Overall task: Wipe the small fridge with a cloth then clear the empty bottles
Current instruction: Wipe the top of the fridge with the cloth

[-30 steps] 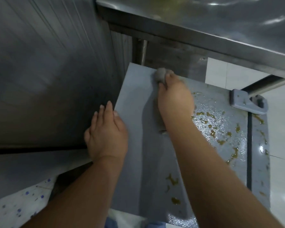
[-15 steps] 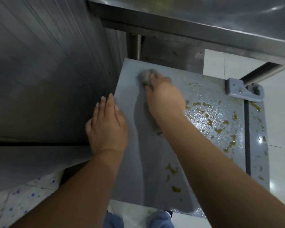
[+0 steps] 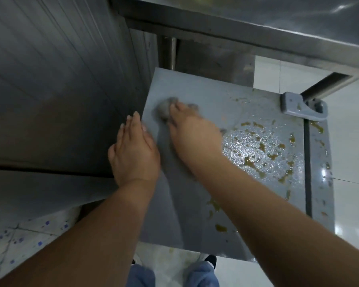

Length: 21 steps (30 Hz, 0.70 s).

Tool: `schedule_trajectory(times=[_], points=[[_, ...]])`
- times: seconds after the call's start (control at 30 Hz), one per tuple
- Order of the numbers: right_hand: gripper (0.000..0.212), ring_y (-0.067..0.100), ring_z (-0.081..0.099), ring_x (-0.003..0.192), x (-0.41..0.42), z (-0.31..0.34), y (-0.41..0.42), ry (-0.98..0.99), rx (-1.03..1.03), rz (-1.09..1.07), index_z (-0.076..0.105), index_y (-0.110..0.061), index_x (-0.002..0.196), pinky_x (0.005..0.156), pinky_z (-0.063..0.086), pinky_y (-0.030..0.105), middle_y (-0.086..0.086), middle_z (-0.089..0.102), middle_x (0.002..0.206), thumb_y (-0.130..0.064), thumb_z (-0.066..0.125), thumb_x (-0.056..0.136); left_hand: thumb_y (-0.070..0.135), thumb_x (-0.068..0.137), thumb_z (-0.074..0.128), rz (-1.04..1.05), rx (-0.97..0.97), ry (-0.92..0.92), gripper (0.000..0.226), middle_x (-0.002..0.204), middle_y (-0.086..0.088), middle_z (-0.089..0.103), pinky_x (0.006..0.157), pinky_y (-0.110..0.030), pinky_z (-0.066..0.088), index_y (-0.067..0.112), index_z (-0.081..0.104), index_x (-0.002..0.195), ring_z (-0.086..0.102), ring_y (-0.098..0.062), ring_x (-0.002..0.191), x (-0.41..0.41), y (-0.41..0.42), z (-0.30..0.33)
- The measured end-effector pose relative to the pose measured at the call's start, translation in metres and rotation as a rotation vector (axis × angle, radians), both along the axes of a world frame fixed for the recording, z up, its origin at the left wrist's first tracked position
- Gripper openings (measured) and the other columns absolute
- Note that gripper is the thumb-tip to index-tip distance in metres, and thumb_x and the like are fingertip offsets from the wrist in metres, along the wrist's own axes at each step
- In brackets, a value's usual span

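Both hands are down on the grey top of the small fridge (image 3: 195, 204). Left hand (image 3: 134, 154) lies flat with its fingers straight and together, palm over the top's left edge, gripping nothing. Right hand (image 3: 192, 133), just beside it, is curled over a grey cloth (image 3: 164, 109) and presses it onto the surface; the bunched cloth pokes out past the fingertips, blurred. To the right of the right hand the top is wet and shiny, scattered with yellow-brown smears (image 3: 251, 160) that run on toward the far right edge and down near the right forearm. Beyond these, at the corner, sits a grey hinge bracket (image 3: 298, 108). Above the hands runs a steel table (image 3: 257, 36); left of the left hand stands a steel wall panel (image 3: 60, 79).
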State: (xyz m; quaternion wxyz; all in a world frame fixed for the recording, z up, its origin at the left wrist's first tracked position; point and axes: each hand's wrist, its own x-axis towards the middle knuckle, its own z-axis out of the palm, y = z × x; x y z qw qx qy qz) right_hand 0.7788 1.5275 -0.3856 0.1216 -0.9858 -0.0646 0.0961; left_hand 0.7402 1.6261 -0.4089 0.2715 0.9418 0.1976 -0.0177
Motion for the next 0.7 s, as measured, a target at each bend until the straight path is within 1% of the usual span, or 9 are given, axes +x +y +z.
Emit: schedule_trajectory(times=[0.07, 0.1, 0.17, 0.27, 0.33, 0.47, 0.5, 0.6, 0.7], points=[[0.041, 0.023, 0.051, 0.115, 0.001, -0.004, 0.007, -0.018, 0.036, 0.119, 0.036, -0.018, 0.139, 0.068, 0.037, 0.030, 0.001, 0.042, 0.137, -0.021, 0.041, 0.099, 0.024, 0.100, 0.022, 0.001, 0.005, 0.001, 0.045, 0.151, -0.001, 0.028, 0.106, -0.036, 0.019, 0.020, 0.025, 0.144, 0.022, -0.016, 0.140, 0.000, -0.001, 0.002], [0.041, 0.024, 0.050, 0.116, 0.012, -0.004, 0.004, 0.009, 0.037, 0.119, 0.036, -0.018, 0.139, 0.071, 0.039, 0.031, 0.004, 0.043, 0.136, -0.021, 0.041, 0.099, 0.024, 0.100, 0.022, -0.002, 0.003, 0.002, 0.045, 0.151, -0.001, 0.028, 0.106, -0.035, 0.018, 0.020, 0.024, 0.144, 0.022, -0.015, 0.140, 0.000, -0.001, 0.002], [0.039, 0.028, 0.050, 0.116, 0.038, 0.002, -0.006, 0.074, 0.043, 0.017, 0.038, -0.018, 0.138, 0.077, 0.040, 0.031, 0.009, 0.045, 0.133, -0.024, 0.040, 0.099, 0.025, 0.100, 0.020, -0.003, 0.000, 0.005, 0.045, 0.152, 0.000, 0.027, 0.108, -0.034, 0.017, 0.020, 0.022, 0.145, 0.021, -0.014, 0.140, -0.001, -0.001, 0.003], [0.040, 0.027, 0.051, 0.116, 0.045, 0.011, -0.013, 0.083, 0.041, -0.176, 0.037, -0.016, 0.139, 0.073, 0.032, 0.027, 0.011, 0.045, 0.133, -0.026, 0.035, 0.101, 0.026, 0.100, 0.019, -0.005, -0.001, 0.004, 0.045, 0.152, 0.001, 0.026, 0.108, -0.035, 0.015, 0.020, 0.021, 0.145, 0.019, -0.014, 0.141, 0.001, 0.000, 0.002], [0.042, 0.024, 0.048, 0.119, 0.011, 0.014, -0.004, 0.110, 0.052, -0.163, 0.031, -0.015, 0.143, 0.079, 0.036, 0.029, 0.008, 0.040, 0.138, -0.023, 0.032, 0.101, 0.026, 0.100, 0.019, -0.008, -0.011, 0.002, 0.045, 0.152, 0.001, 0.027, 0.108, -0.035, 0.016, 0.020, 0.022, 0.145, 0.020, -0.015, 0.140, 0.002, 0.000, 0.001], [0.048, 0.017, 0.056, 0.113, -0.075, 0.014, 0.017, 0.116, 0.001, -0.022, 0.020, -0.022, 0.147, 0.070, 0.044, 0.036, -0.008, 0.019, 0.153, -0.022, 0.034, 0.102, 0.024, 0.100, 0.019, -0.010, -0.087, -0.006, 0.045, 0.152, 0.000, 0.026, 0.109, -0.035, 0.017, 0.020, 0.022, 0.145, 0.021, -0.015, 0.140, 0.003, 0.002, 0.005], [0.048, 0.017, 0.056, 0.113, -0.079, 0.010, 0.016, 0.128, -0.006, -0.017, 0.021, -0.023, 0.147, 0.071, 0.044, 0.035, -0.009, 0.019, 0.153, -0.022, 0.034, 0.101, 0.024, 0.100, 0.019, -0.011, -0.112, -0.023, 0.045, 0.152, 0.000, 0.026, 0.109, -0.034, 0.017, 0.020, 0.023, 0.145, 0.021, -0.015, 0.140, 0.002, 0.002, 0.007], [0.036, 0.025, 0.055, 0.111, -0.053, 0.010, 0.007, 0.144, 0.040, -0.090, 0.039, -0.018, 0.135, 0.070, 0.036, 0.031, 0.003, 0.041, 0.137, -0.019, 0.040, 0.099, 0.022, 0.101, 0.022, -0.028, -0.169, -0.080, 0.044, 0.152, -0.002, 0.026, 0.109, -0.032, 0.016, 0.017, 0.025, 0.144, 0.019, -0.015, 0.141, -0.006, 0.005, 0.011], [0.031, 0.030, 0.050, 0.115, -0.018, 0.016, 0.001, 0.160, 0.067, -0.244, 0.044, -0.013, 0.129, 0.074, 0.036, 0.033, 0.012, 0.048, 0.129, -0.022, 0.036, 0.100, 0.021, 0.101, 0.023, -0.125, -0.159, -0.103, 0.043, 0.154, -0.003, 0.022, 0.109, -0.032, 0.015, 0.016, 0.027, 0.144, 0.014, -0.015, 0.142, -0.023, 0.015, 0.009]])
